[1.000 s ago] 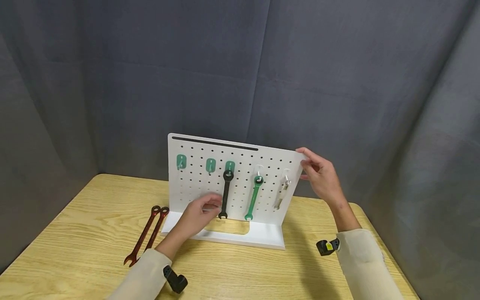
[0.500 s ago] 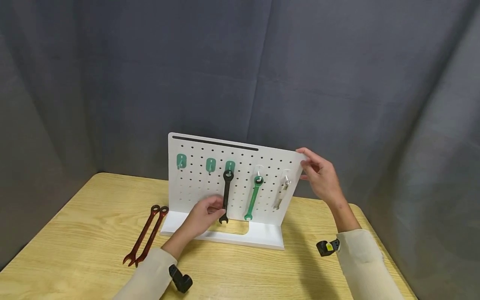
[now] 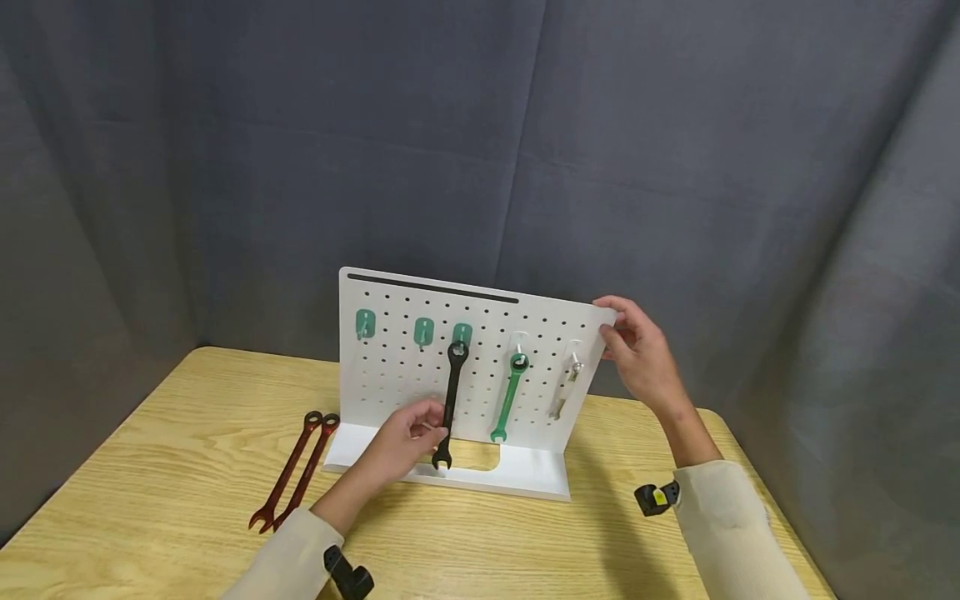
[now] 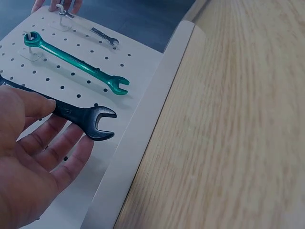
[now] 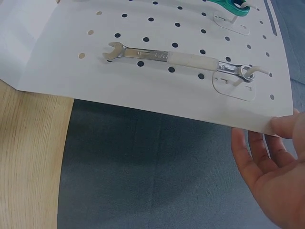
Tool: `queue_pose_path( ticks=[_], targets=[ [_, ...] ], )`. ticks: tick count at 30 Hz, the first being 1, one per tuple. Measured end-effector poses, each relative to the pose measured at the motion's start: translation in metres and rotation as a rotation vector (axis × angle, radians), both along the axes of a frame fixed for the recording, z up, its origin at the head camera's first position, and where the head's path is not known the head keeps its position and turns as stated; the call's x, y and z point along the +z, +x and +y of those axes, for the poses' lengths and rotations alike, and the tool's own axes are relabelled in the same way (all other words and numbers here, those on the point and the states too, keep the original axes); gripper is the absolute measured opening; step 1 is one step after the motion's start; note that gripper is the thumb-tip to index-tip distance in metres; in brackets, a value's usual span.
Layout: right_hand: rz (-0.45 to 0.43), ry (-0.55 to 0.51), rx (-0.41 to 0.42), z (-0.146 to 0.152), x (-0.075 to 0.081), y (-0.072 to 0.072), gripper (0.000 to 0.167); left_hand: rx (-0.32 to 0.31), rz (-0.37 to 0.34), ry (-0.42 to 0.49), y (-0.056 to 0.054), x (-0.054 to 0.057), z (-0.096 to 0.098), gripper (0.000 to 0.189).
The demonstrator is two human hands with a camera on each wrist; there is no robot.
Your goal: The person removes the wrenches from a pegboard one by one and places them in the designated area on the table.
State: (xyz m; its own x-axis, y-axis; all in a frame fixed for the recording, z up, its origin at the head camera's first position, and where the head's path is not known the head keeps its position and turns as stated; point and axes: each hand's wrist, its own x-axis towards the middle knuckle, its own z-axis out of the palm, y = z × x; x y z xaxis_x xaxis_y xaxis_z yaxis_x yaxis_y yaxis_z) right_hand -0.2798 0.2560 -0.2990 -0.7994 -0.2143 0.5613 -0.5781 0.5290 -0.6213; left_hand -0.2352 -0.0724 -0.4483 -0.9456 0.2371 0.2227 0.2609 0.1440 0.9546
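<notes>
The black wrench (image 3: 453, 392) slants near upright before the board (image 3: 397, 367), ring end up at a green hook (image 3: 462, 331), its lower shaft pinched between the nearer left hand's (image 3: 405, 435) thumb and fingers (image 4: 78, 160), while the right hand (image 3: 639, 358) grips the board's corner.

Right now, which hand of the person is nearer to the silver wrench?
Right. The right hand grips the pegboard by its corner, up and right of the silver wrench. The left hand pinches the black wrench, farther off, beyond the green wrench.
</notes>
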Motion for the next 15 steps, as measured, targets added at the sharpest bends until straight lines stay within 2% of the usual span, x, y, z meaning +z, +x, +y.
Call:
queue_pose_path(
  ticks=[3,7,15],
  targets=[
    [-0.005,0.007,0.004,0.000,0.001,0.001,0.037,-0.011,0.023,-0.010,0.003,0.000,-0.001,0.013],
    [-0.008,0.019,0.014,0.005,-0.002,-0.005,0.038,-0.018,0.051,-0.026,0.008,0.002,-0.002,0.013],
    [-0.024,0.013,0.043,0.008,-0.002,-0.007,0.039,-0.024,0.051,-0.025,0.016,0.009,-0.003,0.017]
  ],
)
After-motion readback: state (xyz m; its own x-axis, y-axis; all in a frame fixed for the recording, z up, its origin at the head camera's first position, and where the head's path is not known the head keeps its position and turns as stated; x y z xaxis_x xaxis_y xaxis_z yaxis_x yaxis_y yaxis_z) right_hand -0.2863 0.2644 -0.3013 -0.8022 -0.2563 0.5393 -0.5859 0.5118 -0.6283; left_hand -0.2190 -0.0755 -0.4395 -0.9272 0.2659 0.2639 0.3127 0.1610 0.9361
